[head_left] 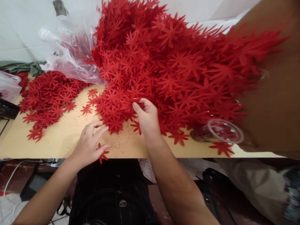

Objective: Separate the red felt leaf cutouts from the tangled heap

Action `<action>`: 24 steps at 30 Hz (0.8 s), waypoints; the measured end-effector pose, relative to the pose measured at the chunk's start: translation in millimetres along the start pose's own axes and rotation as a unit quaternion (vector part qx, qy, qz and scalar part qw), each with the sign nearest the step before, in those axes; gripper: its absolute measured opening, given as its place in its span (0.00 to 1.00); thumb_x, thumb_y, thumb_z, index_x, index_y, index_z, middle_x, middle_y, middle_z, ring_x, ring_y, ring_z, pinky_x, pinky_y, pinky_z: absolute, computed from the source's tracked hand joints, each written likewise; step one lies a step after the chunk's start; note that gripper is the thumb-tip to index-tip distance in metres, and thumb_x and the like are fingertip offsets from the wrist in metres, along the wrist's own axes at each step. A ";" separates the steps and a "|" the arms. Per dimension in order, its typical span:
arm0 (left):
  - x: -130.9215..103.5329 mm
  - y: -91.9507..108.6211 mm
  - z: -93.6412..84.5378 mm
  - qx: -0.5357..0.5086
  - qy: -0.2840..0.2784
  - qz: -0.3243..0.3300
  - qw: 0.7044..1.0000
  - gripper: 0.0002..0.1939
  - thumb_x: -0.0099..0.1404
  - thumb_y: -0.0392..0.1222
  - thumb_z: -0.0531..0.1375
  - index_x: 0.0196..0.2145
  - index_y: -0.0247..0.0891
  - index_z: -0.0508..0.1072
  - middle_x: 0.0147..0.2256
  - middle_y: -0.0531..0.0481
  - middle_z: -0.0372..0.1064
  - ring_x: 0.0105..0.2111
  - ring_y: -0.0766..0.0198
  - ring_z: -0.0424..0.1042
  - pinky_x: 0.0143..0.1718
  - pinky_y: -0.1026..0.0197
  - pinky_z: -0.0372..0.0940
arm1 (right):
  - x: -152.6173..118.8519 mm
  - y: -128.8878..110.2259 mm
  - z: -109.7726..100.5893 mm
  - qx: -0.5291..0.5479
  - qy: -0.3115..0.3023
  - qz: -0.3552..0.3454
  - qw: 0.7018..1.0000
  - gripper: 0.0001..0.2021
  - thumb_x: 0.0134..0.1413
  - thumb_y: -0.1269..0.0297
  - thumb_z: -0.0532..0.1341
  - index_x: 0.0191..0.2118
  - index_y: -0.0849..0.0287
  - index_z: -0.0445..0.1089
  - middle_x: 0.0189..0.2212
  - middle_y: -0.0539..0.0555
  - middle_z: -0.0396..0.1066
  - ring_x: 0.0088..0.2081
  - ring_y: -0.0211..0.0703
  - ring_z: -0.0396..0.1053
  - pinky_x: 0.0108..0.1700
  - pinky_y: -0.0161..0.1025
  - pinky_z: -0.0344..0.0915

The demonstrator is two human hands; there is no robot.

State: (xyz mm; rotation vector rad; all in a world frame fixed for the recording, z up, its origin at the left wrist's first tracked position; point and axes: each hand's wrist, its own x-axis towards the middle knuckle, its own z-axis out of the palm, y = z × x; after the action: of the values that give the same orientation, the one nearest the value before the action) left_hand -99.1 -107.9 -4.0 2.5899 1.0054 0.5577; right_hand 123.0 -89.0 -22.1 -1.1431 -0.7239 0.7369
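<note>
A large heap of red flower-shaped cutouts (164, 72) with narrow pointed petals covers much of the table. My right hand (148, 117) is at the heap's front edge, thumb and fingers pinched on a red flower cutout (137, 100), mostly hidden among the others. To its left, my left hand (90, 143) hovers low over the table with fingers apart. A single red flower cutout (102, 154) shows by its thumb at the table's front edge, partly covered by the hand; it does not look gripped.
A smaller pile of darker red cutouts (51, 97) lies at the left. Behind it is a clear plastic bag (70, 53). A clear plastic cup (217, 131) lies tipped at the right, before a brown cardboard panel (274, 93). The tan tabletop (70, 125) ends near my body.
</note>
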 end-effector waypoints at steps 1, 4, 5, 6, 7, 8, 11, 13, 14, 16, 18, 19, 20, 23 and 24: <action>-12.6 -5.3 -2.6 0.028 -0.030 -0.013 0.999 0.23 0.58 0.48 0.59 0.51 0.44 0.65 0.49 0.41 0.60 0.51 0.53 0.60 0.51 0.46 0.60 | 1.7 -0.1 -3.5 0.000 0.010 -0.003 1.000 0.08 0.41 0.62 0.64 0.29 0.56 0.67 0.26 0.46 0.68 0.29 0.32 0.64 0.37 0.34 0.64; -28.0 -19.9 -4.3 0.060 -0.079 -0.053 0.994 0.10 0.62 0.43 0.54 0.41 0.42 0.70 0.40 0.46 0.66 0.43 0.57 0.65 0.45 0.50 0.62 | 5.9 1.3 -8.9 -0.001 0.033 -0.024 0.999 0.08 0.43 0.61 0.63 0.29 0.57 0.64 0.27 0.46 0.66 0.29 0.32 0.64 0.37 0.34 0.64; -25.7 -23.1 -2.8 0.060 -0.084 -0.062 0.993 0.08 0.63 0.42 0.53 0.37 0.41 0.70 0.38 0.47 0.67 0.40 0.59 0.65 0.44 0.51 0.63 | 6.6 2.0 -8.9 -0.005 0.040 -0.034 0.999 0.09 0.44 0.60 0.63 0.29 0.57 0.63 0.26 0.46 0.65 0.29 0.31 0.63 0.37 0.34 0.63; -20.5 -25.2 -0.5 0.060 -0.086 -0.070 0.992 0.08 0.63 0.41 0.52 0.35 0.40 0.70 0.36 0.47 0.67 0.38 0.60 0.66 0.43 0.52 0.63 | 6.8 2.5 -8.2 -0.012 0.047 -0.042 0.998 0.09 0.45 0.60 0.62 0.29 0.56 0.62 0.26 0.45 0.64 0.28 0.31 0.63 0.36 0.33 0.63; -13.3 -26.5 2.5 0.061 -0.085 -0.078 0.991 0.08 0.63 0.40 0.51 0.33 0.39 0.70 0.35 0.47 0.68 0.37 0.60 0.66 0.42 0.53 0.63 | 6.5 2.7 -7.1 -0.018 0.052 -0.050 0.997 0.09 0.46 0.60 0.62 0.29 0.56 0.61 0.25 0.45 0.62 0.28 0.31 0.62 0.35 0.33 0.63; -5.1 -27.1 5.7 0.063 -0.082 -0.087 0.991 0.09 0.63 0.39 0.51 0.32 0.38 0.70 0.34 0.47 0.68 0.37 0.60 0.67 0.42 0.53 0.63 | 5.7 2.5 -6.0 -0.024 0.054 -0.055 0.997 0.10 0.46 0.59 0.62 0.29 0.56 0.60 0.25 0.45 0.61 0.27 0.30 0.61 0.34 0.32 0.62; 17.8 -28.3 14.1 0.061 -0.051 -0.122 0.989 0.10 0.62 0.36 0.50 0.38 0.36 0.70 0.36 0.45 0.69 0.38 0.59 0.68 0.43 0.53 0.63 | 2.0 -0.8 -5.5 -0.028 0.045 -0.069 0.996 0.11 0.47 0.58 0.61 0.29 0.56 0.59 0.25 0.45 0.60 0.27 0.30 0.61 0.33 0.31 0.61; 27.5 -30.8 16.3 0.042 -0.011 -0.133 0.990 0.14 0.62 0.35 0.50 0.43 0.36 0.69 0.35 0.45 0.69 0.38 0.59 0.67 0.44 0.53 0.62 | -0.7 -4.2 -8.0 -0.031 0.044 -0.080 0.995 0.10 0.48 0.59 0.61 0.28 0.56 0.59 0.24 0.45 0.60 0.27 0.30 0.61 0.33 0.32 0.62; 30.8 -32.7 16.2 0.022 0.015 -0.135 0.990 0.14 0.62 0.36 0.51 0.44 0.36 0.69 0.35 0.46 0.68 0.37 0.60 0.67 0.43 0.54 0.62 | -1.8 -6.0 -9.5 -0.032 0.049 -0.085 0.995 0.10 0.48 0.60 0.61 0.27 0.56 0.59 0.24 0.45 0.60 0.27 0.30 0.61 0.34 0.32 0.62; 36.3 -36.4 14.2 -0.040 0.083 -0.148 0.985 0.13 0.61 0.37 0.51 0.42 0.38 0.71 0.32 0.49 0.66 0.33 0.64 0.66 0.39 0.58 0.62 | -4.2 -9.0 -11.3 -0.023 0.057 -0.082 0.995 0.08 0.47 0.64 0.62 0.28 0.55 0.60 0.25 0.45 0.62 0.27 0.31 0.63 0.35 0.33 0.63; 42.9 -37.2 11.4 -0.133 0.143 -0.168 0.966 0.11 0.60 0.38 0.53 0.40 0.39 0.72 0.29 0.52 0.63 0.29 0.68 0.63 0.34 0.62 0.61 | -7.3 -11.2 -9.3 0.001 0.041 -0.061 0.997 0.07 0.46 0.67 0.62 0.30 0.54 0.60 0.26 0.46 0.64 0.28 0.32 0.65 0.34 0.34 0.64; 47.1 -35.9 10.4 -0.180 0.166 -0.176 0.953 0.10 0.60 0.38 0.54 0.39 0.38 0.72 0.27 0.53 0.62 0.27 0.69 0.62 0.32 0.64 0.60 | -9.4 -11.9 -6.6 0.014 0.023 -0.048 0.999 0.07 0.46 0.67 0.61 0.31 0.53 0.61 0.26 0.46 0.65 0.27 0.33 0.65 0.32 0.35 0.64; 51.9 -33.2 9.7 -0.224 0.181 -0.181 0.940 0.10 0.59 0.37 0.54 0.38 0.38 0.71 0.26 0.54 0.61 0.26 0.70 0.61 0.30 0.65 0.59 | -11.9 -12.4 -2.9 0.022 0.000 -0.035 0.999 0.06 0.46 0.67 0.61 0.31 0.53 0.61 0.25 0.46 0.65 0.26 0.32 0.64 0.30 0.34 0.63; 67.1 -19.9 11.2 -0.313 0.209 -0.169 0.911 0.09 0.57 0.35 0.56 0.36 0.38 0.71 0.25 0.55 0.59 0.24 0.72 0.59 0.29 0.66 0.58 | -20.3 -11.5 10.6 0.019 -0.074 0.006 0.997 0.05 0.48 0.61 0.60 0.30 0.55 0.64 0.23 0.46 0.64 0.23 0.30 0.60 0.27 0.33 0.59; 71.4 -14.9 12.7 -0.329 0.217 -0.159 0.905 0.08 0.57 0.34 0.56 0.36 0.38 0.71 0.25 0.55 0.60 0.25 0.72 0.59 0.30 0.66 0.58 | -22.9 -10.1 14.7 0.014 -0.103 0.028 0.994 0.07 0.47 0.58 0.61 0.30 0.55 0.65 0.22 0.46 0.64 0.23 0.30 0.59 0.26 0.32 0.58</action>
State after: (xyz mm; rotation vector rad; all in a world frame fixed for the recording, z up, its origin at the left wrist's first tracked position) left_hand -53.4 -49.6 -3.9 1.6995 1.0936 1.1760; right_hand 99.5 -102.5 -11.6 -1.0744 -0.8534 0.9192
